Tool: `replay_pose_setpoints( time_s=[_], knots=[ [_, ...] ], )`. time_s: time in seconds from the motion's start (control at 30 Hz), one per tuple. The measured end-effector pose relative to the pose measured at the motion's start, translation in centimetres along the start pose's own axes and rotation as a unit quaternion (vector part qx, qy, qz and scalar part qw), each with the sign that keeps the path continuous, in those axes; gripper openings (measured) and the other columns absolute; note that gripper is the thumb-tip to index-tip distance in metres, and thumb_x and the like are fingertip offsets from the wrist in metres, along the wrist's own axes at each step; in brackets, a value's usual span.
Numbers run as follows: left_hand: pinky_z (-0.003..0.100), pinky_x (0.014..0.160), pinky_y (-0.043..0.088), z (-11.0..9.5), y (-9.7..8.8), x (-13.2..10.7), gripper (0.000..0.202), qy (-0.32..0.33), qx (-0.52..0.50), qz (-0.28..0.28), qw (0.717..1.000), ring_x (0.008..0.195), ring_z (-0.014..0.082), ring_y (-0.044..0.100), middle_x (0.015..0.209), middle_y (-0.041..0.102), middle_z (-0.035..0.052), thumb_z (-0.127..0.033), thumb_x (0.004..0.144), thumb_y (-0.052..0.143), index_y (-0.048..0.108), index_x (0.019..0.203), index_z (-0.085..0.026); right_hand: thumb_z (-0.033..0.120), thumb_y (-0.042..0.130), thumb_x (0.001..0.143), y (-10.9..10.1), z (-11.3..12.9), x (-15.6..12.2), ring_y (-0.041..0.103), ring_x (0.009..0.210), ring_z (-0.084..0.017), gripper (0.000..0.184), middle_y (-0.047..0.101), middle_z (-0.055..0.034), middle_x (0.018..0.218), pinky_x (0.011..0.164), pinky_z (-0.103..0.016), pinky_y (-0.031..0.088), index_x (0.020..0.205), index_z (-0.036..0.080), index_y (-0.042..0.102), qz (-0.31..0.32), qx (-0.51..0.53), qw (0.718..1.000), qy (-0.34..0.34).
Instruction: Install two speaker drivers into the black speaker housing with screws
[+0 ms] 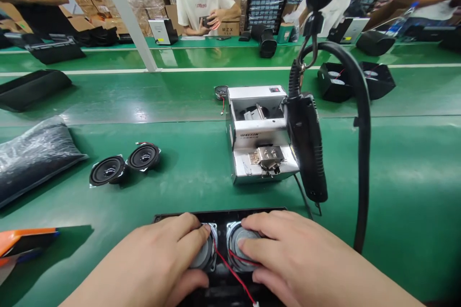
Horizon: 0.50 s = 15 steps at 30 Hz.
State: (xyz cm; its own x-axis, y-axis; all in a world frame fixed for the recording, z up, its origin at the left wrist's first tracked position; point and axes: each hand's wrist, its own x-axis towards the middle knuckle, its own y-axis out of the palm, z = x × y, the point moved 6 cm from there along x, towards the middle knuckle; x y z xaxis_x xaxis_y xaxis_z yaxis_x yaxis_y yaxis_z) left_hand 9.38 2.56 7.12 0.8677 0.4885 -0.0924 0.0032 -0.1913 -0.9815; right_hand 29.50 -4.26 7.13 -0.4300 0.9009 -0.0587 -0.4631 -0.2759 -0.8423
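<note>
Left hand (154,261) on left speaker driver (206,253), right hand (291,256) on right speaker driver (244,241), fingers clasped round each rim. Drivers side by side along black panel (219,214), long axis crosswise, each nearest own hand (red wire (234,273) trailing toward body).

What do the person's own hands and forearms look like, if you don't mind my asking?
The left hand and right hand are bare, with no gloves, rings or watch in view, and no sleeve shows on either forearm.

Left hand (154,261), right hand (298,259) hiding most of two speaker drivers (206,254); black panel (180,217) running off bottom edge.
</note>
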Motion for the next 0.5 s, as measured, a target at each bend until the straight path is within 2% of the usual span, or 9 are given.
replay_pose_setpoints(
  time_s=[0.13, 0.23, 0.27, 0.33, 0.4, 0.43, 0.47, 0.5],
  knots=[
    [0.048, 0.082, 0.073, -0.2, -0.8, 1.0, 0.034, -0.069, -0.023, 0.123, 0.99, 0.094, 0.031, 0.084, 0.113, 0.081, 0.0038, -0.02, 0.091, 0.096, 0.081, 0.121, -0.026, 0.009, 0.07, 0.103, -0.4, 0.3, -0.2, 0.074, 0.129, -0.03, 0.037, 0.077, 0.001, 0.141, 0.116, -0.056, 0.064, 0.129, 0.034, 0.078, 0.016, 0.007, 1.0, 0.025],
    [0.049, 0.087, 0.073, -0.5, -1.3, 1.3, 0.033, -0.08, -0.038, 0.133, 0.987, 0.098, 0.031, 0.084, 0.114, 0.081, 0.0025, -0.017, 0.092, 0.095, 0.082, 0.12, -0.027, 0.01, 0.069, 0.102, -0.8, 0.8, -0.2, 0.076, 0.125, -0.03, 0.034, 0.078, -0.0001, 0.139, 0.113, -0.056, 0.065, 0.126, 0.033, 0.079, 0.013, -0.003, 1.0, 0.027],
    [0.049, 0.087, 0.073, -0.6, -1.4, 1.3, 0.034, -0.072, -0.04, 0.12, 0.989, 0.098, 0.0306, 0.084, 0.114, 0.082, 0.0024, -0.016, 0.091, 0.096, 0.082, 0.12, -0.027, 0.012, 0.071, 0.102, -1.2, 0.9, 0.0, 0.076, 0.123, -0.03, 0.031, 0.078, -0.0013, 0.136, 0.111, -0.053, 0.066, 0.124, 0.032, 0.079, -0.008, -0.01, 1.0, 0.026],
    [0.047, 0.085, 0.074, -0.8, -1.7, 1.3, 0.04, -0.047, -0.031, 0.071, 0.996, 0.095, 0.0301, 0.085, 0.112, 0.083, 0.0025, -0.019, 0.086, 0.101, 0.083, 0.12, -0.026, 0.019, 0.076, 0.101, -2.6, 0.9, 0.4, 0.078, 0.117, -0.029, 0.024, 0.08, -0.0047, 0.129, 0.106, -0.047, 0.067, 0.121, 0.029, 0.081, -0.09, -0.024, 0.995, 0.029],
    [0.044, 0.078, 0.075, -1.1, -2.0, 1.1, 0.05, -0.009, -0.005, -0.002, 1.0, 0.089, 0.0301, 0.085, 0.11, 0.084, 0.0031, -0.029, 0.077, 0.108, 0.083, 0.12, -0.023, 0.031, 0.079, 0.1, -4.1, 0.4, 0.3, 0.078, 0.112, -0.029, 0.019, 0.08, -0.0072, 0.121, 0.1, -0.043, 0.068, 0.118, 0.027, 0.081, -0.193, -0.032, 0.98, 0.042],
    [0.042, 0.074, 0.074, -1.3, -2.1, 0.8, 0.051, 0.018, 0.013, -0.042, 0.999, 0.086, 0.0297, 0.084, 0.108, 0.085, 0.0038, -0.038, 0.078, 0.108, 0.083, 0.119, -0.021, 0.036, 0.08, 0.1, -4.7, -0.1, -0.1, 0.078, 0.109, -0.029, 0.02, 0.08, -0.0077, 0.118, 0.097, -0.043, 0.068, 0.117, 0.027, 0.081, -0.237, -0.035, 0.969, 0.051],
    [0.041, 0.07, 0.072, -1.4, -2.2, 0.5, 0.047, 0.041, 0.034, -0.083, 0.995, 0.084, 0.029, 0.084, 0.107, 0.085, 0.0048, -0.048, 0.087, 0.101, 0.082, 0.12, -0.019, 0.041, 0.079, 0.1, -5.1, -0.7, -0.8, 0.078, 0.106, -0.029, 0.021, 0.08, -0.0078, 0.115, 0.094, -0.043, 0.069, 0.116, 0.027, 0.081, -0.278, -0.038, 0.958, 0.063],
    [0.04, 0.069, 0.069, -1.4, -2.3, 0.0, 0.042, 0.059, 0.058, -0.128, 0.988, 0.082, 0.028, 0.083, 0.107, 0.085, 0.0054, -0.056, 0.101, 0.086, 0.081, 0.12, -0.019, 0.045, 0.079, 0.1, -5.4, -1.4, -1.8, 0.078, 0.102, -0.029, 0.023, 0.079, -0.0078, 0.112, 0.09, -0.044, 0.069, 0.114, 0.026, 0.08, -0.317, -0.041, 0.945, 0.074]
  ],
)
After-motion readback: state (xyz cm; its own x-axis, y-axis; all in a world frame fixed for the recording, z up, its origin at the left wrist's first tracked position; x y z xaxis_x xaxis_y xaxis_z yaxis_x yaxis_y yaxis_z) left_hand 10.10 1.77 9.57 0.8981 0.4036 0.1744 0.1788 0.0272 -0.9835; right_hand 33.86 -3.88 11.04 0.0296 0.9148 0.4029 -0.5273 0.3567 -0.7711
